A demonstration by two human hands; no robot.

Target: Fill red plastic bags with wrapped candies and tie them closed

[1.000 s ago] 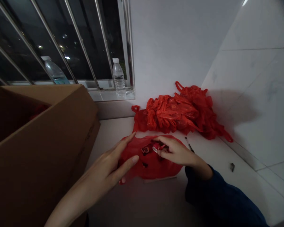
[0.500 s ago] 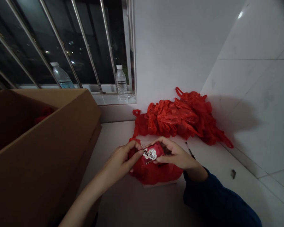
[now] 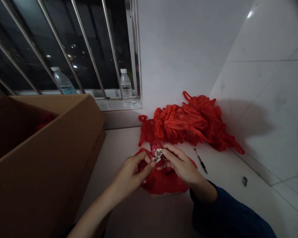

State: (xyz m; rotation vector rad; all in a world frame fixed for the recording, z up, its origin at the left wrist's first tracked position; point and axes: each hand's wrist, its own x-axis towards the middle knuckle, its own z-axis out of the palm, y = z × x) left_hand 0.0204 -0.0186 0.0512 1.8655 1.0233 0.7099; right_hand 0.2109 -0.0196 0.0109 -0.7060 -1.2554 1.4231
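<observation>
Red packet [image 3: 157, 154], left grip [image 3: 135, 168] pinching one edge, right grip [image 3: 180, 163] another

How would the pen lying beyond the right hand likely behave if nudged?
The pen would probably roll, since it looks slim and rounded. It is likely light, being so thin, and probably stiff, as it lies straight.

A box [image 3: 44, 158] stands at the left; behind it is 1 bottle [image 3: 64, 82], with another bottle [image 3: 126, 87] to the right on the sill [image 3: 104, 105]. A pile of bags [image 3: 183, 122] lies at the back of the tabletop [image 3: 225, 198]. Before it, a packet [image 3: 157, 154] sits between the left hand [image 3: 134, 168] and right hand [image 3: 180, 163], above a single bag [image 3: 164, 184]. A pen [image 3: 201, 161] lies to their right.
</observation>
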